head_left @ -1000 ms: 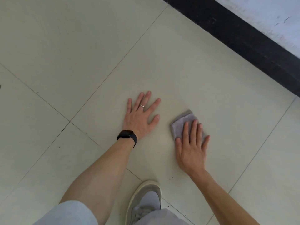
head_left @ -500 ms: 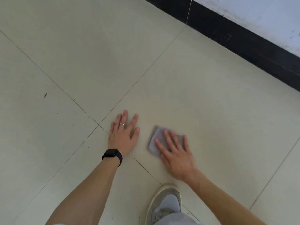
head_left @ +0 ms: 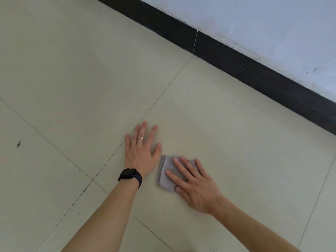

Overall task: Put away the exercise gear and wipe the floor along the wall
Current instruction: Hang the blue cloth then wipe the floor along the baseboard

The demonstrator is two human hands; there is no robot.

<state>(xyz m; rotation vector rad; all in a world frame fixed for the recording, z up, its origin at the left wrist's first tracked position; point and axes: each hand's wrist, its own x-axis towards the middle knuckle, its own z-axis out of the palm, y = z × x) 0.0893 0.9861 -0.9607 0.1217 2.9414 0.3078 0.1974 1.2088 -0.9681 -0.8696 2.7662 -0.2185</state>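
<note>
A folded grey cloth [head_left: 166, 174] lies flat on the cream floor tiles [head_left: 236, 142]. My right hand [head_left: 194, 184] presses down on it with straight, spread fingers, covering its right part. My left hand [head_left: 141, 151], with a ring and a black watch at the wrist, rests flat on the tile just left of the cloth, its thumb close to the cloth's upper edge.
A black skirting board [head_left: 254, 70] runs diagonally from the top middle to the right edge, under a pale blue-white wall [head_left: 263, 30]. A small dark speck [head_left: 18, 144] lies on the floor at the far left. Thin grout lines cross the tiles.
My right hand has slid the cloth leftward, up beside my left hand. The view has shifted, and my shoe has dropped out of sight.
</note>
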